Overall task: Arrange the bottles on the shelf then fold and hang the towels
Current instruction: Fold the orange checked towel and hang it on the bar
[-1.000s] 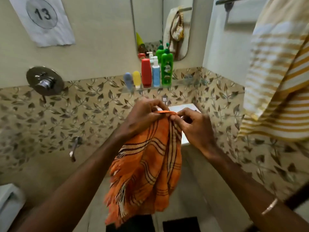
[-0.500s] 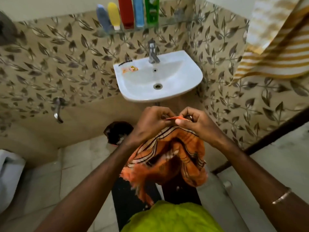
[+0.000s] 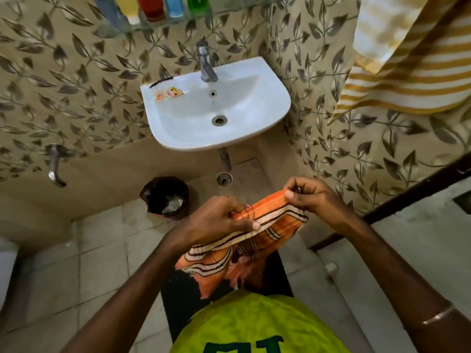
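The striped yellow towel [image 3: 418, 80] hung at the upper right, beside the leaf-patterned wall, and the white sink [image 3: 267, 118] stood below the glass shelf [image 3: 122, 28] where the bottles [image 3: 153, 7] were lined up in a row, so that part of the task looked done. The orange towel [image 3: 270, 226] was held in the air in front of the person, above the floor, bunched and drooping toward the green shirt [image 3: 254, 324]. The left hand [image 3: 216, 220] had its grip clamped on the banded edge, thumb pressed on top; the right hand [image 3: 313, 197] pinched the same edge further along between thumb and fingers. To fold well, the hands probably needed to move apart along that edge until it ran taut, let the cloth hang flat, then bring corner to corner squarely. The loose fringe risked tangling.
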Available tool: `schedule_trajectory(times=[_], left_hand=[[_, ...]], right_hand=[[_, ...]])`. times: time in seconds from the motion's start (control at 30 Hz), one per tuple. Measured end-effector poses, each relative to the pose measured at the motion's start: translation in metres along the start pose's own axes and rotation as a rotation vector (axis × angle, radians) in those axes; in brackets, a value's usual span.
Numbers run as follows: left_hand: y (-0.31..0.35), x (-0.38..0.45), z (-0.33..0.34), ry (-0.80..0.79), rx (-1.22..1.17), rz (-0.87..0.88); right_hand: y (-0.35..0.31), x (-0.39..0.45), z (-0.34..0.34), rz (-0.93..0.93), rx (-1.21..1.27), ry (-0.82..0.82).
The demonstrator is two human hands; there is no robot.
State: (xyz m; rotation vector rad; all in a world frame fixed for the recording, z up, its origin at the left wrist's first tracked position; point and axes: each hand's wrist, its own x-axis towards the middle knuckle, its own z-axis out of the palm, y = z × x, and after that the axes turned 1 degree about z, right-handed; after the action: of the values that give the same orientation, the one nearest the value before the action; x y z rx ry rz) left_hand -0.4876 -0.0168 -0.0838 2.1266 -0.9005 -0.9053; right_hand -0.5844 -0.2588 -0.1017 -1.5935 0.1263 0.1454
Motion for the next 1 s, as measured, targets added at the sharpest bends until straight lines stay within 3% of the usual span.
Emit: schedule_trajectory(times=[0.27,0.47,0.7,0.9,1.0], left_hand=[[0.02,0.034,0.001,0.113,-0.172,-0.034],[0.015,0.033,0.01,0.181,-0.08,-0.074],[-0.013,0.019,0.015,0.115,-0.12,-0.135],[-0.031,0.006,-0.012,0.111,-0.008,-0.19],[-0.027,0.004,-0.022,0.132,-0.061,-0.139]], right_hand=[[-0.004,0.021,-0.011,0.074,-0.312,-0.314],[0.004,0.037,-0.033,0.018,-0.245,-0.349],[0.007,0.04,-0.066,-0.017,-0.074,-0.275],[0.021,0.039,-0.089,0.044,-0.058,-0.264],[0.028,0.035,-0.09,0.068,-0.054,-0.276]])
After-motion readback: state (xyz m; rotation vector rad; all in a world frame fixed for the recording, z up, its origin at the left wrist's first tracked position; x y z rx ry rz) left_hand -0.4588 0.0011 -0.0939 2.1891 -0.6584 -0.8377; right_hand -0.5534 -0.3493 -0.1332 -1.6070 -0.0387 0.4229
